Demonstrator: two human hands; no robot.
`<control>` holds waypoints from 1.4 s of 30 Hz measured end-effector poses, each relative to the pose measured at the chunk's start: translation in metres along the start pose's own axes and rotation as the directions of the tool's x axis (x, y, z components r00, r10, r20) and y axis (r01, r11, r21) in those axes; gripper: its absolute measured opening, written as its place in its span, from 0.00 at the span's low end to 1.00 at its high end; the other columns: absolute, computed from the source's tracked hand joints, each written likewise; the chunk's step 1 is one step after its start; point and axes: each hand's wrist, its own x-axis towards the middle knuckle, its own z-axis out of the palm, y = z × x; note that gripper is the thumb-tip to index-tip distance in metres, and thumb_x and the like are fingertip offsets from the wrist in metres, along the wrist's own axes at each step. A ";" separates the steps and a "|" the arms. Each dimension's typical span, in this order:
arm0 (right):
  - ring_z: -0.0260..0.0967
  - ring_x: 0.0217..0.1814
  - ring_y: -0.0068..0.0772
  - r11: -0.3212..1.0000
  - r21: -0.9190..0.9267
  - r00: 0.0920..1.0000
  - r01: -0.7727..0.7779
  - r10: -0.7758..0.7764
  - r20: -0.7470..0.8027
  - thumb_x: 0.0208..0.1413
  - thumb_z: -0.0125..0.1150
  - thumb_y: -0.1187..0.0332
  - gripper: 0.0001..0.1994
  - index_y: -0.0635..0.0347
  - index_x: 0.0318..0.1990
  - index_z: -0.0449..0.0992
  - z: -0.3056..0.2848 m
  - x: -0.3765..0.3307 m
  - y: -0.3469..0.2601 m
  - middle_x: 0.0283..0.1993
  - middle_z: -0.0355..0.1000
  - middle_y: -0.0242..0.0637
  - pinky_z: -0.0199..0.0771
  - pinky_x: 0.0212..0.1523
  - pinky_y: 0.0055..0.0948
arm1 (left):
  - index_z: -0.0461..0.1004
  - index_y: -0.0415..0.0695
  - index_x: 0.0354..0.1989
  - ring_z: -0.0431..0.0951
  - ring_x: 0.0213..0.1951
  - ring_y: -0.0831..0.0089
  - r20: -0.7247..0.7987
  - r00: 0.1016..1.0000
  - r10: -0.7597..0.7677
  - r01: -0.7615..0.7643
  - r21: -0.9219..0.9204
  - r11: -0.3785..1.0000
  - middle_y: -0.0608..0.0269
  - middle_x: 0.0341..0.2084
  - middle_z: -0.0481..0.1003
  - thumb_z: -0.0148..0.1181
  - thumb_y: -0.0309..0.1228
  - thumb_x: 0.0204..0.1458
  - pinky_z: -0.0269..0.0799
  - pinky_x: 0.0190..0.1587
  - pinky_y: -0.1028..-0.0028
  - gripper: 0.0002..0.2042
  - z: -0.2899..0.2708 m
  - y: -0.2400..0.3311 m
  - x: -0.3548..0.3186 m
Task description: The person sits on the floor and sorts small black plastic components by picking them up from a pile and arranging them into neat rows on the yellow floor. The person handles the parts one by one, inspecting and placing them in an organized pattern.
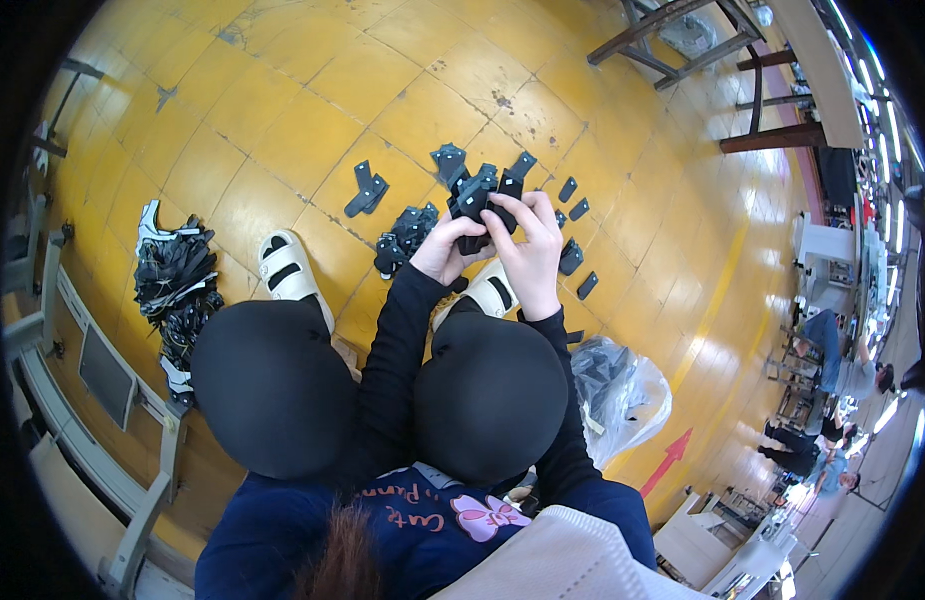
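Note:
Both my hands meet above my knees over a yellow tiled floor. My left hand (443, 250) and my right hand (531, 250) together grip a stack of flat black cut pieces (478, 205). Other black pieces lie on the floor just beyond: a small pile (405, 238) left of my hands, a pair (367, 190) further left, a piece (448, 160) behind, and several small ones (573, 235) to the right. My black-sleeved forearms rise from the lower edge past my black-clad knees.
My feet wear white sandals (288, 270). A heap of black and white parts (173, 280) lies at the left by a metal frame (113, 390). A clear plastic bag (618, 395) of dark pieces sits at my right. Wooden table legs (683, 45) stand far back; people work at the right.

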 end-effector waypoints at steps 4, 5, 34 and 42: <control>0.65 0.35 0.35 0.986 0.114 0.993 -0.119 0.117 0.028 0.42 0.66 0.73 0.14 0.62 0.40 0.76 0.007 -0.004 0.011 0.32 0.62 0.39 0.66 0.35 0.29 | 0.72 0.50 0.43 0.73 0.41 0.77 -0.089 0.987 -0.134 0.131 -0.042 0.990 0.70 0.36 0.74 0.53 0.36 0.50 0.71 0.39 0.71 0.13 -0.026 -0.007 0.013; 0.66 0.36 0.35 0.981 0.125 0.988 -0.152 0.148 0.036 0.42 0.66 0.73 0.15 0.62 0.42 0.76 0.012 -0.006 0.012 0.32 0.63 0.39 0.66 0.37 0.28 | 0.72 0.51 0.43 0.72 0.41 0.77 -0.096 0.985 -0.141 0.140 -0.013 0.990 0.70 0.36 0.74 0.53 0.37 0.50 0.70 0.39 0.71 0.13 -0.032 -0.008 0.013; 0.66 0.36 0.37 0.976 0.106 0.982 0.189 -0.188 -0.024 0.31 0.68 0.77 0.15 0.56 0.31 0.73 -0.023 -0.097 0.079 0.34 0.66 0.33 0.67 0.36 0.32 | 0.66 0.42 0.54 0.75 0.33 0.79 0.050 0.955 -0.293 0.265 0.302 0.916 0.68 0.32 0.73 0.60 0.18 0.44 0.70 0.38 0.79 0.25 -0.018 -0.057 0.033; 0.60 0.33 0.31 0.974 0.112 0.966 -0.199 0.214 -0.147 0.39 0.59 0.81 0.07 0.60 0.25 0.68 -0.036 -0.114 0.108 0.32 0.65 0.35 0.62 0.37 0.25 | 0.65 0.42 0.53 0.67 0.27 0.77 -0.136 0.963 -0.231 0.238 0.037 0.970 0.62 0.29 0.69 0.50 0.31 0.53 0.64 0.28 0.78 0.18 -0.043 -0.051 0.044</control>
